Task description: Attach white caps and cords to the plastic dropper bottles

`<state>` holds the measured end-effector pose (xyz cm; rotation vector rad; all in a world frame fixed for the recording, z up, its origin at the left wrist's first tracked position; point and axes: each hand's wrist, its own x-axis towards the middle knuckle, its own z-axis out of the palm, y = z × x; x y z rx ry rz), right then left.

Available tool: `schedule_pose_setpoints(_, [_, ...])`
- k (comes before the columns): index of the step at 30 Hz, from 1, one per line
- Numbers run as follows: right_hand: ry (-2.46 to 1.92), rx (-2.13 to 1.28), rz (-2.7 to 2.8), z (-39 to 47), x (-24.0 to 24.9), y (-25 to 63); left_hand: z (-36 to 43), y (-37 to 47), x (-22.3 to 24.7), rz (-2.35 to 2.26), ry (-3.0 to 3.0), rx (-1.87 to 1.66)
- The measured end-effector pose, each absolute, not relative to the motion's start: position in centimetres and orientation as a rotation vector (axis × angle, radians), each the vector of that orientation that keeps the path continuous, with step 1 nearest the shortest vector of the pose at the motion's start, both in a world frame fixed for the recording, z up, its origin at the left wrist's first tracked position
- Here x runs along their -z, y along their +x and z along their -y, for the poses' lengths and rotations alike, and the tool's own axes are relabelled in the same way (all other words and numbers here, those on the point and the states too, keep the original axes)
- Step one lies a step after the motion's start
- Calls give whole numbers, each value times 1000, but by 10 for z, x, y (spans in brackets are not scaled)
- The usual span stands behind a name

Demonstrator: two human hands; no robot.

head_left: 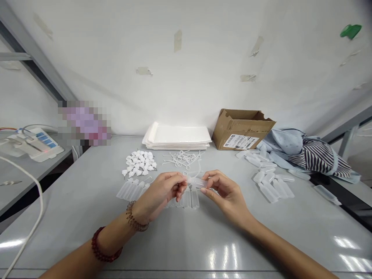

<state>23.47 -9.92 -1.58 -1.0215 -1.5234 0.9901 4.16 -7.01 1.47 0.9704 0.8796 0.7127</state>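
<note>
Between my hands, above the grey table, is a clear plastic tube (198, 182) with a thin white strap looping up from its left end. My right hand (223, 190) pinches the tube's right end. My left hand (167, 190) has thumb and index finger pressed together at the tube's left end, on the ringed strap (185, 175). Below and behind my left hand lie rows of similar clear tubes (127, 189). Past my hands is a loose pile of white ringed straps (184, 158), with a heap of small white caps (140, 161) to its left.
White flat envelopes (180, 134) are stacked against the wall beside an open cardboard box (242, 130). Loose clear tubes (273, 186) and bundled cloth (318, 157) lie at the right. A white cable (41, 205) and a white device (43, 144) are at the left.
</note>
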Motion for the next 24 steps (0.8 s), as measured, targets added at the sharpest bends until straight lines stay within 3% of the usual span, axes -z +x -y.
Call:
schedule_pose_setpoints(12, [-1014,-1134,1339,101,15,231,70,44,-11,-782,888,-598])
schedule_pose_setpoints(24, [-1028,-1165,1356,103,14,229,77,44,-9,-999,1274,-831])
